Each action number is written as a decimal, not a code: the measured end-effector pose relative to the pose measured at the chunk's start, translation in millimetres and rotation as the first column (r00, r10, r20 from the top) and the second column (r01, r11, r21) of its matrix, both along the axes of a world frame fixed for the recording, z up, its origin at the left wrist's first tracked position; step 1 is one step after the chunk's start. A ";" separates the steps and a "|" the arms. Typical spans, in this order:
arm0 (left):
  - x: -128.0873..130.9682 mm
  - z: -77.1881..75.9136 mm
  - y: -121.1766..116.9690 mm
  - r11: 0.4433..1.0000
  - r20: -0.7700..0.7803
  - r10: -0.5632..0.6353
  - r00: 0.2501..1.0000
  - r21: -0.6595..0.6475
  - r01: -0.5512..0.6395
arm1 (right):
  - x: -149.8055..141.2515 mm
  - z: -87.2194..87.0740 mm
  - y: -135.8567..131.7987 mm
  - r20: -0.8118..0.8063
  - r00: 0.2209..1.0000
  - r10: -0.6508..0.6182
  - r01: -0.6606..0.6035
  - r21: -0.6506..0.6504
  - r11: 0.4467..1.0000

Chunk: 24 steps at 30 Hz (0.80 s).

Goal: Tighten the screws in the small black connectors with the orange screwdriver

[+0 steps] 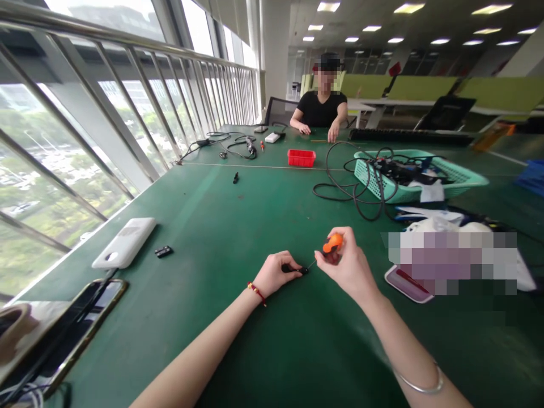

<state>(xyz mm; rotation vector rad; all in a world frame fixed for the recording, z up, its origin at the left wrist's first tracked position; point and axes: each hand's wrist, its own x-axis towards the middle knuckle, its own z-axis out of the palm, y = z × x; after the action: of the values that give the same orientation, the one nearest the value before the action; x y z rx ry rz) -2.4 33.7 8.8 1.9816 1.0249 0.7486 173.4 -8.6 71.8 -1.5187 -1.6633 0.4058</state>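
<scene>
My left hand [278,273] rests on the green table [221,226] with thumb and fingers pinched on a small black part [302,270]; most of that part is hidden by the fingers. In my right hand [346,265] is a screwdriver [334,243] with an orange and black handle, held at a slant. Its thin shaft points down and left, and the tip is at or very near the black part; contact cannot be made out. Another small black piece [164,251] lies to the left, and a further black piece [236,178] sits farther back.
At the left are a white power bank [125,243] and a phone [91,323]. A red tray [301,158] stands farther back. To the right is a green basket [463,177] of cables, with a black cable [334,190] looping out. A person [322,107] sits across the table.
</scene>
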 end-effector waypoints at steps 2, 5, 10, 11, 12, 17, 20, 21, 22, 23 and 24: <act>0.1 -0.5 0.9 1.000 0.019 -0.008 1.000 -0.015 0.008 | 3.9 5.0 0.8 0.039 0.998 0.043 -0.042 -0.027 0.999; 0.0 -2.1 1.2 1.000 0.029 -0.016 0.999 -0.024 0.017 | 7.7 10.6 1.4 0.126 0.990 0.065 -0.060 -0.044 0.997; 0.0 -4.0 -0.1 1.000 0.003 0.001 1.000 -0.009 -0.001 | 9.4 12.7 0.0 0.149 0.989 -0.028 0.018 0.062 0.998; 0.2 -4.1 -0.3 1.000 -0.003 0.011 1.000 -0.006 -0.011 | 9.7 12.8 -0.6 0.140 0.989 -0.056 0.045 0.081 0.996; 0.4 -4.0 -0.4 1.000 -0.007 0.021 1.000 -0.003 -0.021 | 10.0 13.0 -1.3 0.132 0.989 -0.064 0.052 0.091 0.994; 1.4 -3.1 0.4 1.000 -0.008 0.015 1.000 -0.017 -0.015 | 13.7 20.6 -5.2 0.129 0.991 0.038 -0.046 0.062 0.997; 1.5 -3.0 0.2 1.000 -0.004 0.016 1.000 -0.020 -0.016 | 17.8 29.9 -8.0 0.204 0.979 0.028 -0.032 0.015 0.999; 1.5 -3.1 -0.1 1.000 -0.003 0.019 1.000 -0.016 -0.019 | 19.3 32.9 -8.8 0.244 0.969 0.025 -0.027 0.003 1.000; 1.5 -3.3 -0.4 1.000 0.000 0.022 1.000 -0.013 -0.022 | 20.9 35.4 -9.4 0.286 0.958 0.021 -0.021 -0.003 1.000; 1.4 -3.6 -0.7 1.000 0.002 0.023 1.000 -0.009 -0.023 | 22.3 37.4 -9.9 0.328 0.945 0.021 -0.019 -0.009 1.000; 1.4 -3.8 -1.0 1.000 0.005 0.025 1.000 -0.007 -0.025 | 23.6 38.9 -10.1 0.362 0.932 0.025 -0.022 -0.015 1.000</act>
<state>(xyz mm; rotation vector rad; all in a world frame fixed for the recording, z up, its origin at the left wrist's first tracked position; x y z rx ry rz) -1.0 32.7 5.0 1.9634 1.0496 0.7614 197.0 -18.8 110.6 -1.6568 -1.9656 0.1496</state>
